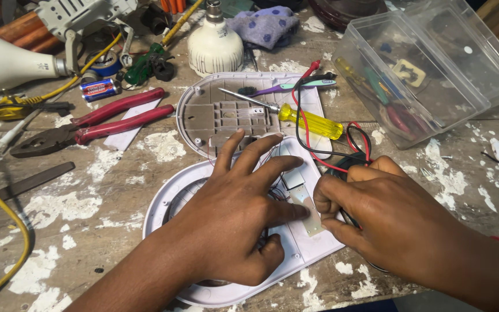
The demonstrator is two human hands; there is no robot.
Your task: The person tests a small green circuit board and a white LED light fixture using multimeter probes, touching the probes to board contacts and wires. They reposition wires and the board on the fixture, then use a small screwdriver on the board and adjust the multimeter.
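Note:
My left hand lies flat with fingers spread on an opened white plastic device housing, its index fingertip pressing near a small pale circuit strip. My right hand is curled beside it, thumb and fingers pinching the strip's right edge. Red and black wires loop from under my right hand toward the back. The housing's other half, grey ribbed inside, lies just behind. A yellow-handled screwdriver rests across it.
Red-handled pliers lie at left beside a white paper. A clear plastic box with tools stands at back right. A white bulb, a small battery, a yellow cable and a flat file surround the paint-stained bench.

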